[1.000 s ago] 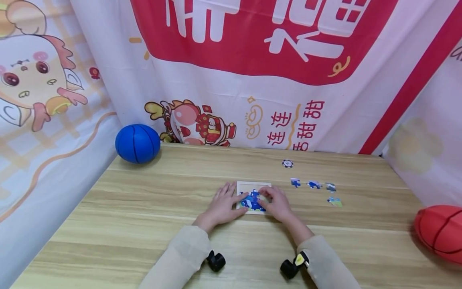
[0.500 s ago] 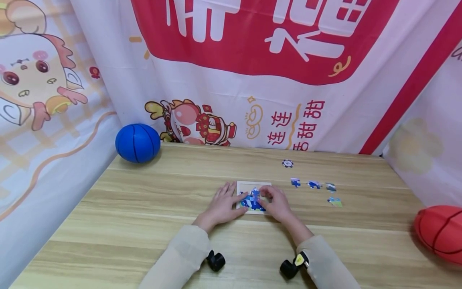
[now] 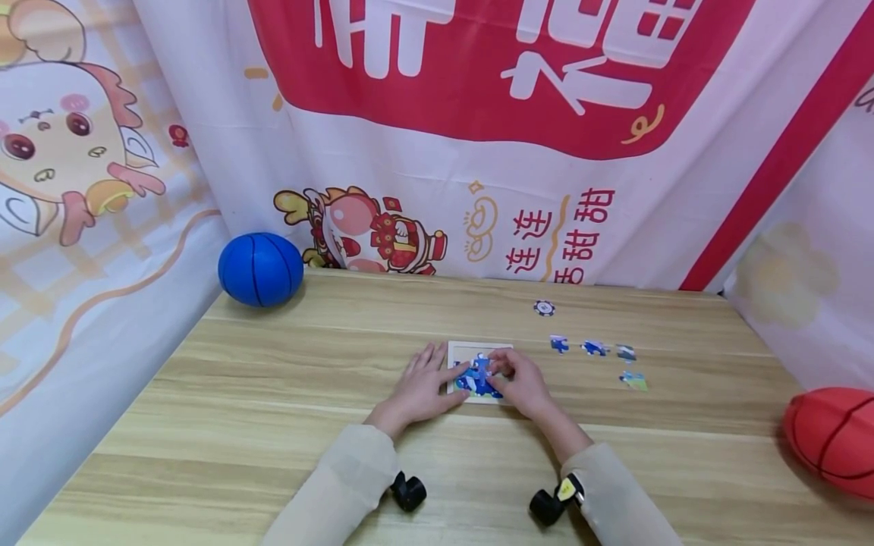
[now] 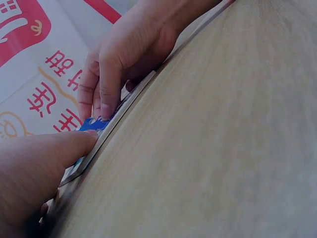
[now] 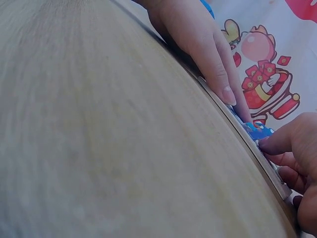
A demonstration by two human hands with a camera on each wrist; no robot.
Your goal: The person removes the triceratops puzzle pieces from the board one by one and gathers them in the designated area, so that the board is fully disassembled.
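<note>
two hands on the puzzle board [image 3: 478,350] | left hand [image 3: 418,389] flat, steadying | right hand [image 3: 522,381] pinching a blue piece [image 3: 478,370] | next: seat it squarely

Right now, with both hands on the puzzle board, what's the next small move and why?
Probably press the blue piece flat into the puzzle board with the right hand. Its fingers sit on that piece while the left hand lies flat against the board's left edge, steadying it. Four loose pieces wait to the right on the table for afterwards.
</note>
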